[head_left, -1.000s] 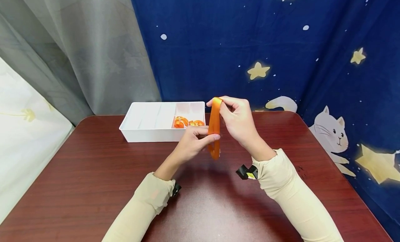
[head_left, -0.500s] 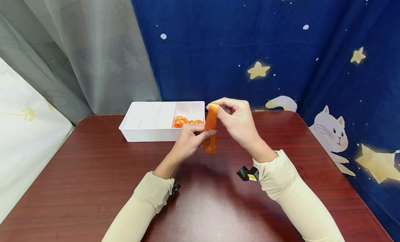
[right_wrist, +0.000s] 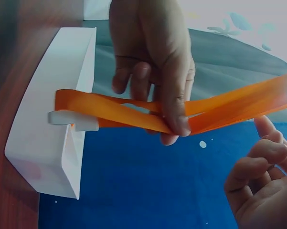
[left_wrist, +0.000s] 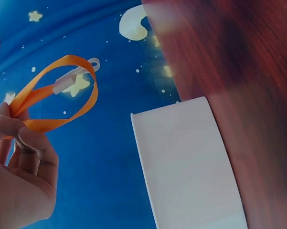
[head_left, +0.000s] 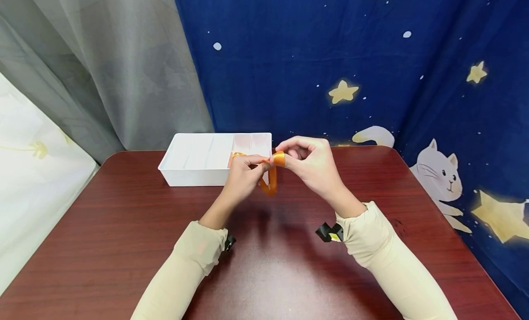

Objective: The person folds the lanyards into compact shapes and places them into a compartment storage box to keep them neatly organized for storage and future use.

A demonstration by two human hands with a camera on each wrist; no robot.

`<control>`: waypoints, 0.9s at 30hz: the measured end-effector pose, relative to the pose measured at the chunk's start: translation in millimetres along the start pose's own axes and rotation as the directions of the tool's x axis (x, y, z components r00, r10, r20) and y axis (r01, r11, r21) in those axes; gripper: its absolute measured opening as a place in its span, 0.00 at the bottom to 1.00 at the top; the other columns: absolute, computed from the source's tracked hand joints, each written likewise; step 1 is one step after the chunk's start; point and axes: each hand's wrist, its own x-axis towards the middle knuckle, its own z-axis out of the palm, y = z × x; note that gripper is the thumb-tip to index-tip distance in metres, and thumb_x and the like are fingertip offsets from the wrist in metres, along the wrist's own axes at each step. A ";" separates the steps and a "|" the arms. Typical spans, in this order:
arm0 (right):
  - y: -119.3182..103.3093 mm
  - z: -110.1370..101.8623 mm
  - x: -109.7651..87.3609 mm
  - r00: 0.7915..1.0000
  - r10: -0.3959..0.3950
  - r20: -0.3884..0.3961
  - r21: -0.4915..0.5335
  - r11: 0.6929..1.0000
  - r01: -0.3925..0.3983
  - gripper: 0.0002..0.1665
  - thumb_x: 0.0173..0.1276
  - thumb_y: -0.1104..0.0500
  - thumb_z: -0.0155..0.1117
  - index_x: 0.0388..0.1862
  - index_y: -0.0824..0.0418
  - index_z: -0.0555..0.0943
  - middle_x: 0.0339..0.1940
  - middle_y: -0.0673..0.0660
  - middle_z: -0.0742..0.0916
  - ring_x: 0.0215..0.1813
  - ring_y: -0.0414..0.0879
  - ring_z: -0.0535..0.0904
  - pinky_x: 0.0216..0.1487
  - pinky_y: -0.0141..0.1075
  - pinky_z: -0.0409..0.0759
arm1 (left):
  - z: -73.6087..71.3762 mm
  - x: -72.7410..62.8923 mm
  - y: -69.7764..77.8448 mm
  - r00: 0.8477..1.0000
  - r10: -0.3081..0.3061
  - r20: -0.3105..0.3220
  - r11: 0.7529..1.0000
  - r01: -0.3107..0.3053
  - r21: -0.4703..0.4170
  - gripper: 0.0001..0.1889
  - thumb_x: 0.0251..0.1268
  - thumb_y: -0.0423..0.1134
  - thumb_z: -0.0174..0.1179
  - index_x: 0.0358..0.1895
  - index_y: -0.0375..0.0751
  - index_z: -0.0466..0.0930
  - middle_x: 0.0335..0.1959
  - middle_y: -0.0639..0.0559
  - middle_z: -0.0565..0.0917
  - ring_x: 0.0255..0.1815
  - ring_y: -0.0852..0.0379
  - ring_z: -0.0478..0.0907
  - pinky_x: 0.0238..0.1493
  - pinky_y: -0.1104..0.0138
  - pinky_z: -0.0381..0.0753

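An orange lanyard (head_left: 270,184) with a whitish plastic clip (left_wrist: 64,83) is held up in folded loops between both hands, above the table by the box's right end. My left hand (head_left: 241,177) pinches its middle between thumb and fingers; the clip end hangs as a loop beyond that pinch. At the other end, my right hand (head_left: 316,166) holds the fold, with the strap (head_left: 279,159) bent at its thumb. In the right wrist view the strap (right_wrist: 239,102) runs taut from the left hand (right_wrist: 157,62) towards the right hand (right_wrist: 265,183), whose thumb is mostly out of frame.
A white divided box (head_left: 194,177) stands at the table's back edge, just behind the left hand. Other orange lanyards (head_left: 238,154) lie in its right part, mostly hidden by that hand. Dark red tabletop (head_left: 124,246) spreads in front; curtains (head_left: 264,58) hang behind.
Both hands have moved a little left. The right hand has come down beside the left, folding the upper end of the lanyard from upright towards the left hand's fingers.
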 end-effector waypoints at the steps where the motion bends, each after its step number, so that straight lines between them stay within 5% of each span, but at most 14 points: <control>1: 0.6 -0.2 -0.6 1.000 0.006 -0.004 -0.009 1.000 -0.006 0.07 0.56 0.69 0.77 0.32 0.69 0.86 0.16 0.52 0.72 0.22 0.41 0.63 0.21 0.28 0.59 | -0.5 0.8 0.4 1.000 -0.003 -0.004 1.000 0.003 -0.001 0.06 0.65 0.27 0.62 0.36 0.30 0.89 0.22 0.45 0.81 0.16 0.60 0.68 0.18 0.72 0.68; 5: 3.3 -1.3 -3.1 0.999 0.036 -0.005 -0.055 0.998 -0.036 0.10 0.53 0.67 0.79 0.23 0.65 0.83 0.14 0.50 0.68 0.20 0.40 0.61 0.20 0.30 0.53 | -2.4 2.7 2.7 1.000 -0.024 -0.012 1.000 0.024 -0.001 0.08 0.65 0.25 0.60 0.38 0.30 0.89 0.27 0.39 0.84 0.17 0.58 0.70 0.17 0.72 0.72; 10: 7.5 -3.3 -6.5 0.988 0.112 0.111 -0.085 0.991 -0.103 0.15 0.49 0.65 0.81 0.17 0.63 0.80 0.12 0.49 0.67 0.20 0.40 0.59 0.20 0.31 0.51 | -6.4 4.4 5.9 0.998 -0.056 -0.034 0.998 0.056 -0.005 0.10 0.65 0.24 0.56 0.39 0.30 0.88 0.27 0.39 0.84 0.19 0.52 0.70 0.19 0.72 0.71; 19: 18.2 -5.2 -11.9 0.941 0.143 0.306 -0.071 0.989 -0.128 0.16 0.47 0.64 0.82 0.17 0.60 0.79 0.14 0.50 0.69 0.22 0.41 0.63 0.22 0.32 0.55 | -13.2 7.5 13.0 0.998 -0.028 -0.062 1.000 0.027 -0.013 0.09 0.66 0.26 0.57 0.40 0.30 0.88 0.18 0.46 0.77 0.14 0.57 0.67 0.17 0.72 0.68; 27: 27.3 -3.7 -16.0 0.910 0.162 0.381 -0.099 0.986 -0.134 0.20 0.47 0.60 0.82 0.16 0.58 0.75 0.15 0.48 0.67 0.22 0.38 0.61 0.23 0.31 0.54 | -15.5 10.5 20.1 0.999 -0.004 -0.051 1.000 0.002 -0.025 0.11 0.64 0.24 0.56 0.40 0.30 0.89 0.19 0.46 0.78 0.16 0.58 0.68 0.19 0.72 0.68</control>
